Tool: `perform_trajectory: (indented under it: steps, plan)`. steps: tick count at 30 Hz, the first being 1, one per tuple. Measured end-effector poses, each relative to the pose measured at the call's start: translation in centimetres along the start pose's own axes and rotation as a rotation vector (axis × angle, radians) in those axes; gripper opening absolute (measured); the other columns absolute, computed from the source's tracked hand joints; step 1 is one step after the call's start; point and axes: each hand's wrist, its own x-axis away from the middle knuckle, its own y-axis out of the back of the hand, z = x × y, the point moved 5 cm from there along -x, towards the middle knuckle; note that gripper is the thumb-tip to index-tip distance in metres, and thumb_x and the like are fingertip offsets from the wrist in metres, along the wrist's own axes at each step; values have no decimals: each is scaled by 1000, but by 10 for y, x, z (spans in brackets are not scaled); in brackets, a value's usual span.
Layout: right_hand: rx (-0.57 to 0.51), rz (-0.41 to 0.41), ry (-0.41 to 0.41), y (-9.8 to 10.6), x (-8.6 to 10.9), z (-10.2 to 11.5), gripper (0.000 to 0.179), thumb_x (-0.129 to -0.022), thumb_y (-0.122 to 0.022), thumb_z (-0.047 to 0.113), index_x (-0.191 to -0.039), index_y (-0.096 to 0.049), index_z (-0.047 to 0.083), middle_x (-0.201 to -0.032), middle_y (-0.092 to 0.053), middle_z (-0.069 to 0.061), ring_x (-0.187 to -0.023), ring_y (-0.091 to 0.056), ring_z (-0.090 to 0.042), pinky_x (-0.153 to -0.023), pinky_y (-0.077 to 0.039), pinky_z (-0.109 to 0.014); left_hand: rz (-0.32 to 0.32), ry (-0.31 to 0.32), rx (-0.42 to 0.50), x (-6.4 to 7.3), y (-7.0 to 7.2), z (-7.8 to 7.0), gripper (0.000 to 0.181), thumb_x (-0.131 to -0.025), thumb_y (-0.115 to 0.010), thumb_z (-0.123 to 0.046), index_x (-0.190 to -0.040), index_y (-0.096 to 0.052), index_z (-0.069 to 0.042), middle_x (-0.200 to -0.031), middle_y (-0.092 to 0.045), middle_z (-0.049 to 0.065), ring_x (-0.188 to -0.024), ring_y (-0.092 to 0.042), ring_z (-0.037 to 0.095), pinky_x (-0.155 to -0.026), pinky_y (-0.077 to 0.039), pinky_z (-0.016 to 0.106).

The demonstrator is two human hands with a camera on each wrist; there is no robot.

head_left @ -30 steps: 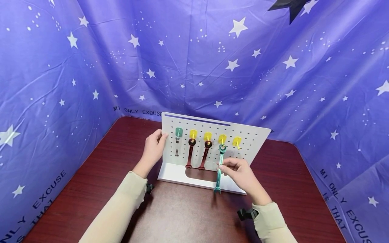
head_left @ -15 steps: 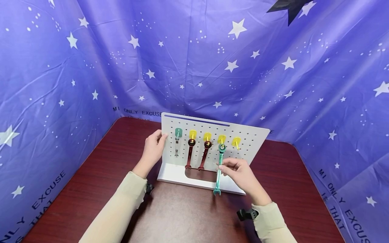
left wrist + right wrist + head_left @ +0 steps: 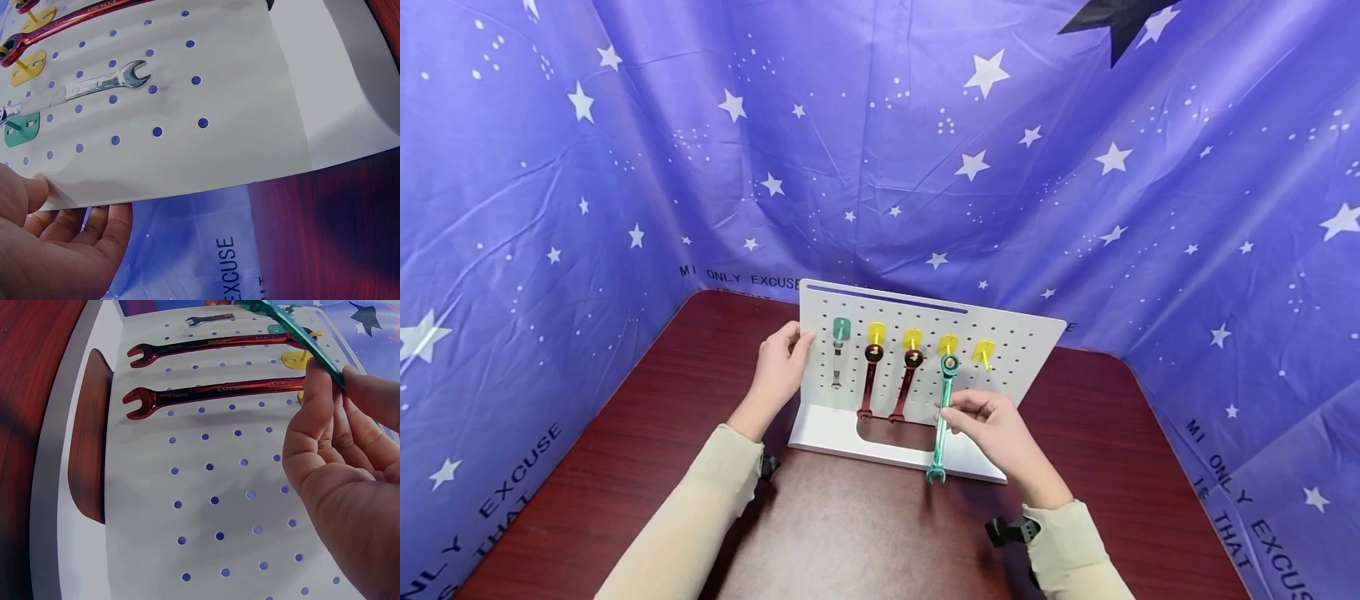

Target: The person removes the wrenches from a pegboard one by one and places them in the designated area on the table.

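Note:
My left hand holds the left edge of a white pegboard; in the left wrist view its thumb lies on the front and its fingers behind. In my right hand a green combination wrench is pinched between thumb and fingers. That wrench's ring end overlaps the tip of a yellow hook in the head view, and its open end points down toward the board's base. Two red wrenches hang from yellow hooks to its left. A small silver wrench hangs on a green hook.
At the right end of the row, a yellow hook bears nothing. The pegboard's base stands on a dark red wooden table. Blue star-printed cloth surrounds the table at the back and sides.

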Motion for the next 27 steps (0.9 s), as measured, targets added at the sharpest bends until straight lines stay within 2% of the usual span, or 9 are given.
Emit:
perform_trajectory:
  steps: [4, 9, 14, 18, 23, 27]
  plan:
    - [7, 3, 15, 1, 0, 2, 11, -97, -72, 12, -101, -75, 2, -80, -68, -13, -73, -62, -35, -62, -48, -30, -3, -2, 0, -1, 0, 2, 15, -104, -61, -14, -97, -66, -1, -84, -70, 13, -68, -59, 23, -59, -46, 37]
    - [8, 8, 15, 2, 1, 3, 16, -97, -71, 12, -103, -73, -3, -81, -69, -11, -74, -62, -37, -62, -47, -29, 0, -3, -7, -1, 0, 2, 16, -104, -61, -14, -96, -66, -2, -80, -68, 11, -66, -56, 23, -59, -44, 37]
    - [-34, 7, 24, 4, 4, 3, 15, -97, -71, 8, -106, -73, -4, -87, -71, -16, -74, -63, -29, -63, -50, -31, 1, -6, -6, -1, 0, 0, 15, -104, -61, -14, -96, -66, -1, -81, -68, 12, -66, -57, 23, -58, -44, 36]
    - [-17, -2, 38, 7, 5, 4, 14, -96, -72, 7, -105, -74, -4, -85, -72, -11, -73, -63, -22, -63, -50, -31, 1, -6, 2, -1, 0, -1, 15, -104, -61, -14, -98, -66, -1, -85, -70, 13, -68, -59, 24, -58, -44, 36]
    - [-10, -11, 53, 9, 6, 3, 13, -95, -71, 4, -104, -73, -5, -84, -72, -7, -72, -64, -21, -62, -50, -29, 2, -5, 3, 0, 0, 0, 15, -104, -61, -14, -100, -67, -1, -87, -71, 14, -70, -60, 24, -59, -46, 36]
    - [-28, -20, 56, 9, 8, 1, 14, -95, -72, 3, -104, -73, -7, -85, -73, -8, -72, -65, -26, -63, -50, -29, -7, -13, 1, 0, 0, 1, 14, -103, -61, -13, -98, -67, -1, -85, -71, 13, -69, -60, 23, -58, -45, 36]
